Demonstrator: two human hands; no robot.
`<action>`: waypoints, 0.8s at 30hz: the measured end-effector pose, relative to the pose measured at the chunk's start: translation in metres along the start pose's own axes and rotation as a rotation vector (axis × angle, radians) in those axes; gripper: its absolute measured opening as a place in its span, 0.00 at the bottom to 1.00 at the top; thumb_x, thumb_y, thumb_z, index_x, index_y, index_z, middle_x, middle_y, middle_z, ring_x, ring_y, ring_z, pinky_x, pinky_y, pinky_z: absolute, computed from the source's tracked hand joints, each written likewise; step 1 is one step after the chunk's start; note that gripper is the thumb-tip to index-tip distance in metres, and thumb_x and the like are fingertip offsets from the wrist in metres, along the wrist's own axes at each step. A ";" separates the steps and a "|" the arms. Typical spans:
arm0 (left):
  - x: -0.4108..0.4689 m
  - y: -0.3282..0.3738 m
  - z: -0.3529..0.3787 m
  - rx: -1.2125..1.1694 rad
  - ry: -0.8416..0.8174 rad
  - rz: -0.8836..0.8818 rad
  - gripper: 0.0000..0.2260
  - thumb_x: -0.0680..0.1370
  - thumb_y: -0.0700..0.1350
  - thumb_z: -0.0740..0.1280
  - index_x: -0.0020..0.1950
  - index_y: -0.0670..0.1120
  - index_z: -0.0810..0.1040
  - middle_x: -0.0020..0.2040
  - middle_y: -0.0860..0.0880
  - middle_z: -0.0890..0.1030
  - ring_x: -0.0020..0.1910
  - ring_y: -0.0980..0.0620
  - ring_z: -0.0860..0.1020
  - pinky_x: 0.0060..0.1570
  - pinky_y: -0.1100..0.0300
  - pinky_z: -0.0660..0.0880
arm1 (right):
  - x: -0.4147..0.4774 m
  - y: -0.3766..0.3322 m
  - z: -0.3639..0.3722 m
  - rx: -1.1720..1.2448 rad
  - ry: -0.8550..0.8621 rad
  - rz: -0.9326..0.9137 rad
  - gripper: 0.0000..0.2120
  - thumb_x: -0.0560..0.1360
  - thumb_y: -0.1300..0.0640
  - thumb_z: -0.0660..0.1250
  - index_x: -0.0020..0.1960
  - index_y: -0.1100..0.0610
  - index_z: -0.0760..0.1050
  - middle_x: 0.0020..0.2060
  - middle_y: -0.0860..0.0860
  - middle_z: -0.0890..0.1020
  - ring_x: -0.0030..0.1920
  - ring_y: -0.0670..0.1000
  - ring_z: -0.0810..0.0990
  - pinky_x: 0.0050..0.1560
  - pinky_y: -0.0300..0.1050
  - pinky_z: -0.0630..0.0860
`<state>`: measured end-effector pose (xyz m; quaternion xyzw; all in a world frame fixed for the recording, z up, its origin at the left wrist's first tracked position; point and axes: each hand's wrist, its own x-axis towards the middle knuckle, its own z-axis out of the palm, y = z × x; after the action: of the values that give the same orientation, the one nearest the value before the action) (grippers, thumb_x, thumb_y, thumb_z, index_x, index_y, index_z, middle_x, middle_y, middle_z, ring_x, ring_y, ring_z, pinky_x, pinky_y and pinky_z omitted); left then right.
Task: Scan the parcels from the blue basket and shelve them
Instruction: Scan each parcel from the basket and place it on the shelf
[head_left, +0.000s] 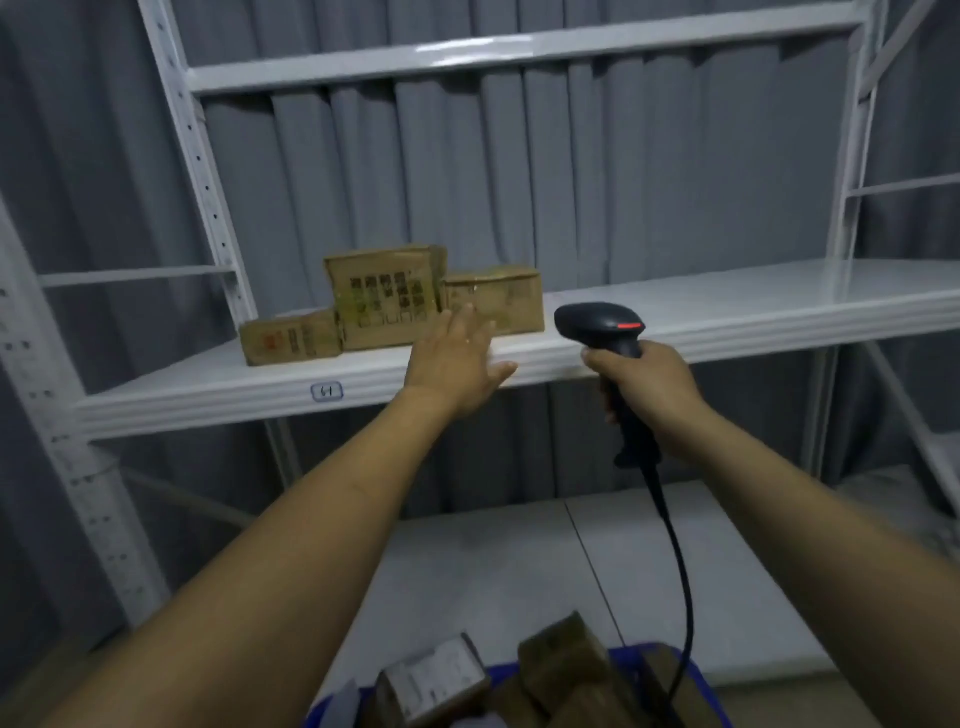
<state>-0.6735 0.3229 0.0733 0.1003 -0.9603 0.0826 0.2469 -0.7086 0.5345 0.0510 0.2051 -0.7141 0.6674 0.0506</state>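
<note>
On the middle shelf (727, 306): three cardboard boxes stand in a row near its left end. The low parcel (288, 340) touches the tall parcel (384, 296), and the third parcel (498, 301) is just beside that.
Left hand (457, 358): your fingers are straight and loosely spread, holding nothing, and reach in front of the third parcel. The blur may hide a light touch, so I cannot tell if there is contact.
Right hand (644, 384): your fingers are curled tight round the handle of the barcode scanner (602, 325), whose head points toward the shelf.
Blue basket (696, 680): it sits at the bottom edge of the view, below your arms, with unshelved parcels inside.
Risk, shelf: a careless nudge from your open hand could shove the third parcel askew or tip the tall parcel onto its neighbour.
Risk, scanner cable (675, 545): it hangs down across the basket, so lifting the next parcel could snag it and jerk the scanner.
Count: three parcels on the shelf, at least three in the basket, one scanner and one basket.
</note>
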 end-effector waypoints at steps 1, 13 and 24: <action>-0.017 0.002 0.003 -0.012 0.007 0.009 0.30 0.80 0.63 0.55 0.78 0.50 0.57 0.79 0.45 0.51 0.78 0.43 0.50 0.74 0.46 0.54 | -0.014 0.002 -0.001 0.004 -0.008 0.023 0.10 0.73 0.54 0.71 0.37 0.59 0.77 0.28 0.56 0.78 0.26 0.54 0.77 0.31 0.44 0.76; -0.230 0.013 0.160 -0.116 -0.444 -0.057 0.28 0.80 0.61 0.57 0.77 0.49 0.61 0.78 0.44 0.57 0.76 0.44 0.57 0.72 0.49 0.59 | -0.174 0.121 0.005 -0.052 -0.261 0.369 0.10 0.75 0.54 0.70 0.43 0.62 0.76 0.29 0.57 0.79 0.27 0.53 0.76 0.31 0.45 0.75; -0.282 -0.027 0.283 -0.027 -0.640 -0.281 0.34 0.76 0.60 0.64 0.78 0.50 0.56 0.78 0.41 0.54 0.76 0.41 0.54 0.73 0.46 0.57 | -0.195 0.247 0.046 -0.095 -0.261 0.605 0.08 0.75 0.55 0.70 0.46 0.59 0.77 0.31 0.54 0.79 0.30 0.50 0.78 0.28 0.36 0.74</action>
<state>-0.5548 0.2811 -0.3067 0.2488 -0.9669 -0.0007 -0.0567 -0.6109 0.5396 -0.2520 0.0648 -0.7733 0.5864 -0.2321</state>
